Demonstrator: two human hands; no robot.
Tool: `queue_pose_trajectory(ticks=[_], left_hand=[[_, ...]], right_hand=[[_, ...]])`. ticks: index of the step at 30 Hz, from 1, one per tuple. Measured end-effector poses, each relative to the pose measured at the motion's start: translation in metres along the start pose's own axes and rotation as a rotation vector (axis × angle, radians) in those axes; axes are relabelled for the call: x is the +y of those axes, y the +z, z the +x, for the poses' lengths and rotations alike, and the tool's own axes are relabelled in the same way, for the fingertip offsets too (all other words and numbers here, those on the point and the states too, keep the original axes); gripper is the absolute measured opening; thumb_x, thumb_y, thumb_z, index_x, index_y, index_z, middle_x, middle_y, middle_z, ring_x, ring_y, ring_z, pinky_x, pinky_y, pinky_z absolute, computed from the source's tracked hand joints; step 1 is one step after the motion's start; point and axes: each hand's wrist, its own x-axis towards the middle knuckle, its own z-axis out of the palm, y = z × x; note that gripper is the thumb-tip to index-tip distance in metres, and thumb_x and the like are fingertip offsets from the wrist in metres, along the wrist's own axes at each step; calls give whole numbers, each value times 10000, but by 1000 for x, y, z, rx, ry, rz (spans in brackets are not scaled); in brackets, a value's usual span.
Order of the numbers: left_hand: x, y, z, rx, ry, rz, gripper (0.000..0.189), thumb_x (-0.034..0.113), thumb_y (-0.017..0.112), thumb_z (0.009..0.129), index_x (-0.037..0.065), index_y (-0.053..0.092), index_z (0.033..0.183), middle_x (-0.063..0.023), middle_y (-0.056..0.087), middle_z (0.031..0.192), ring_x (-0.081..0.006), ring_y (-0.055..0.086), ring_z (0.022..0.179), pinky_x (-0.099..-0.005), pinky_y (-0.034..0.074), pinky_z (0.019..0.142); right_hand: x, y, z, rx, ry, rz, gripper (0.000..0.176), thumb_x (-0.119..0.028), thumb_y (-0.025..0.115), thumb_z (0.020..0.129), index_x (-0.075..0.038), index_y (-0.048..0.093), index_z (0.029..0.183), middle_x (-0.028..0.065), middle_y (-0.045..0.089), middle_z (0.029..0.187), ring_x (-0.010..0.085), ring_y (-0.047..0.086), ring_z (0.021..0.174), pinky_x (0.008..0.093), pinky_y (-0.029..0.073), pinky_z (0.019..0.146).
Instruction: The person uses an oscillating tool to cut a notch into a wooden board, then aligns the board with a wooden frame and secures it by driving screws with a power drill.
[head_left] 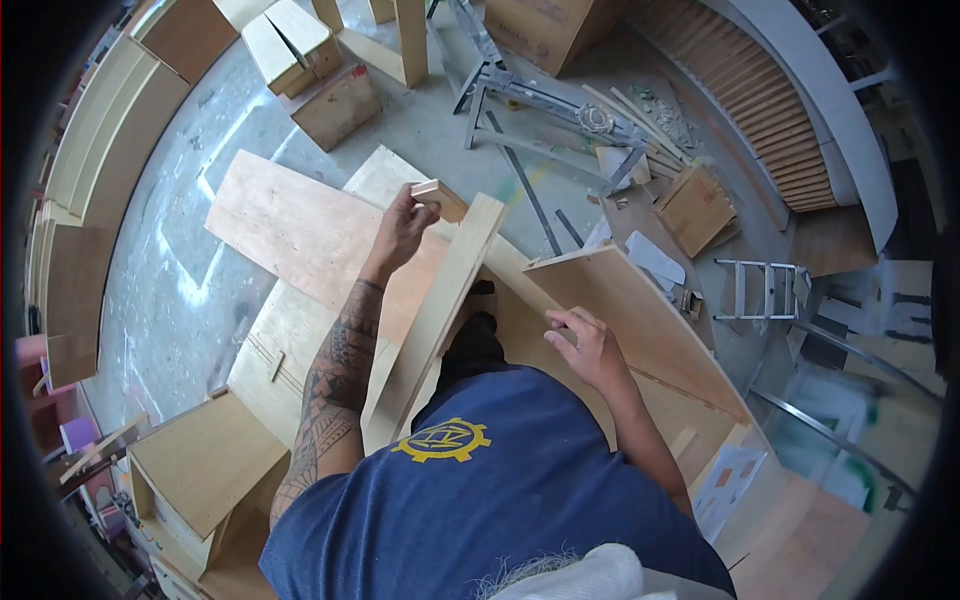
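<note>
Left: plywood sheet [290,215] lies flat. Left hand [402,232] pinches the wood block [432,190] between thumb and fingers, raised above the plywood. Centre: long board [440,300] slants between the person's hands. Right: right hand [588,347] half open, fingers loosely curled, near the upright panel [645,320].

The one camera, worn on the person's head, looks forward and steeply down: the shirt [500,480] lies nearest, the left hand [402,228] and right hand [588,348] farther, the floor [165,215] beyond.
</note>
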Motion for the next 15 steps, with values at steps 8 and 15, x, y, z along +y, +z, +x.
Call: queue_pose_trajectory(ticks=[8, 15], left_hand=[[10, 11, 33, -234, -222, 336, 286, 139, 680, 1035, 5, 578, 1265, -110, 721, 1093, -158, 701, 1013, -318, 565, 871], [15, 15, 46, -343, -231, 401, 237, 35, 670, 1013, 24, 606, 1242, -90, 727, 1127, -167, 716, 1037, -314, 586, 891]], right_hand=[[21, -2, 118, -55, -21, 78, 335, -193, 760, 935, -48, 696, 1229, 150, 705, 1054, 349, 702, 971, 446, 557, 861], [36, 22, 163, -86, -43, 130, 555, -172, 794, 898, -72, 576, 1399, 148, 595, 1243, 371, 669, 1075, 461, 560, 913]])
